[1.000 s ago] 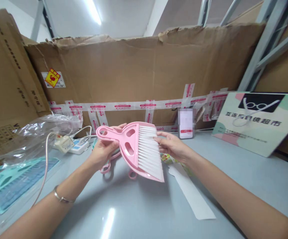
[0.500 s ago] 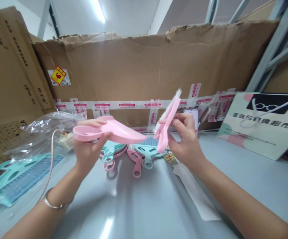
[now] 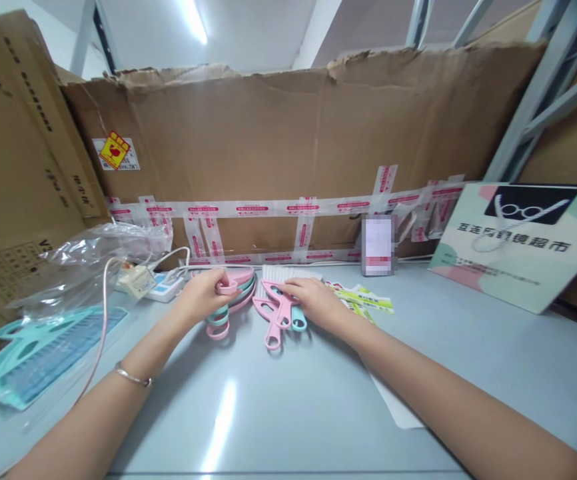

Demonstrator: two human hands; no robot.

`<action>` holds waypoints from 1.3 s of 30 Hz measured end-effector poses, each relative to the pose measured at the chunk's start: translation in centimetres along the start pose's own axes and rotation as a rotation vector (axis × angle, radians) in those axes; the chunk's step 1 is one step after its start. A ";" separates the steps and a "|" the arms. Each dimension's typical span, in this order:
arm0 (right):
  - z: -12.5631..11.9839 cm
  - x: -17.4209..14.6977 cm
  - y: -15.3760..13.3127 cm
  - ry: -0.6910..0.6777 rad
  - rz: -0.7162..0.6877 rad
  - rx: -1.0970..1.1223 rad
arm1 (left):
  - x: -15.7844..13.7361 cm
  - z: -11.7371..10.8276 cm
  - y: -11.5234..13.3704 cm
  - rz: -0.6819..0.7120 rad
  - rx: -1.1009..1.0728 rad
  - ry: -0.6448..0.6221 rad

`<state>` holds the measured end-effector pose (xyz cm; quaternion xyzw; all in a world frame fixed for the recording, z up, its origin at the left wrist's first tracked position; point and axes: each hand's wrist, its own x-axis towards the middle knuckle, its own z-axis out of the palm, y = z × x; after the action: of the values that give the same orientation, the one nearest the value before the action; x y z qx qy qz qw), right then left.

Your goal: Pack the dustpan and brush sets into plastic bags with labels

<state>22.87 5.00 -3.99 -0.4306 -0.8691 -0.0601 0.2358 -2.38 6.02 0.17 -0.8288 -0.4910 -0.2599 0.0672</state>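
My left hand point(image 3: 202, 293) has its fingers wrapped round the handle of a pink dustpan point(image 3: 241, 275), which lies on top of a stack of pink and teal dustpans. A pink handle ring point(image 3: 217, 332) and a teal one stick out below that hand. To the right, the fingers of my right hand point(image 3: 318, 301) are on a pink brush point(image 3: 284, 308) with white bristles. This brush rests on a pile, overlapping another pink brush point(image 3: 272, 337) and a teal brush point(image 3: 299, 319). My right hand hides part of the pile.
A teal dustpan and brush set point(image 3: 43, 350) in clear plastic lies at left, near a cable and plug adapter point(image 3: 137, 281). Behind stand a large cardboard box point(image 3: 248, 147) and a phone point(image 3: 378, 245). Green-white labels point(image 3: 368, 298), a white sheet point(image 3: 393, 400) and a sign board point(image 3: 518, 247) are at right.
Both hands have come down from mid-air to the table. The pink dustpan is now on the dustpan stack, and the pink brush on the brush pile.
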 end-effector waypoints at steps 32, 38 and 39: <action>-7.4 -2.2 -3.3 -0.037 0.160 0.884 | -2.1 -8.8 3.9 0.397 -0.952 0.001; -7.3 -2.0 -3.6 -0.353 0.233 1.015 | -1.9 -6.2 5.3 0.223 -1.090 -0.124; -7.1 -2.0 -3.5 -0.285 0.270 0.988 | -1.8 -5.8 5.5 0.157 -1.094 -0.138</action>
<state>23.75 -0.86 1.71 -0.3800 -0.7542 0.4464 0.2958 -0.53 -0.29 4.98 -0.7919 -0.2246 -0.4163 -0.3862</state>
